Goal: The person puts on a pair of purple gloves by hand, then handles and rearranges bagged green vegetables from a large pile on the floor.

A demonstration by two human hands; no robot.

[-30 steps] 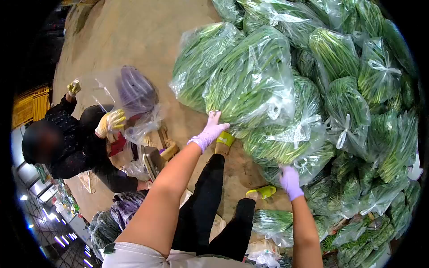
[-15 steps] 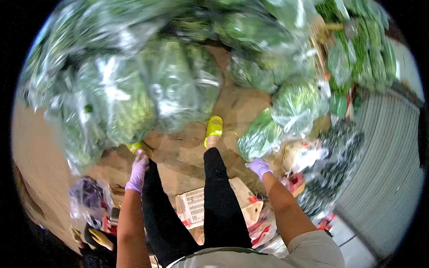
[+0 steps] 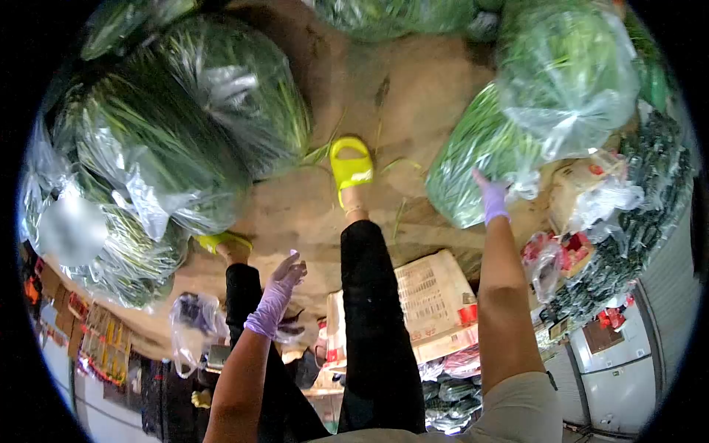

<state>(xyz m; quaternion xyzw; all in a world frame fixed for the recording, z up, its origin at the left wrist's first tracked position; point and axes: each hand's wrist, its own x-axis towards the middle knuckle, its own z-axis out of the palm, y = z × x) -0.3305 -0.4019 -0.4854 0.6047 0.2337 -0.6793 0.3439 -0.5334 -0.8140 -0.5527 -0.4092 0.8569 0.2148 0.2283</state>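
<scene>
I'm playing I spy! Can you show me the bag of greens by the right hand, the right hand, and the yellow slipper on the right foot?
Bag of greens (image 3: 473, 151): head view, its middle.
Right hand (image 3: 493, 194): head view, its gloved middle.
Yellow slipper (image 3: 348, 171): head view, its strap.

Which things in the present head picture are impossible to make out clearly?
In the head view:
Purple-gloved right hand: its near side hides whether it grips the clear plastic bag of long green leaves.
Yellow-green left slipper: partly hidden by a bulky clear bag of greens.
Green-filled clear bag: cut off by the top edge.
</scene>
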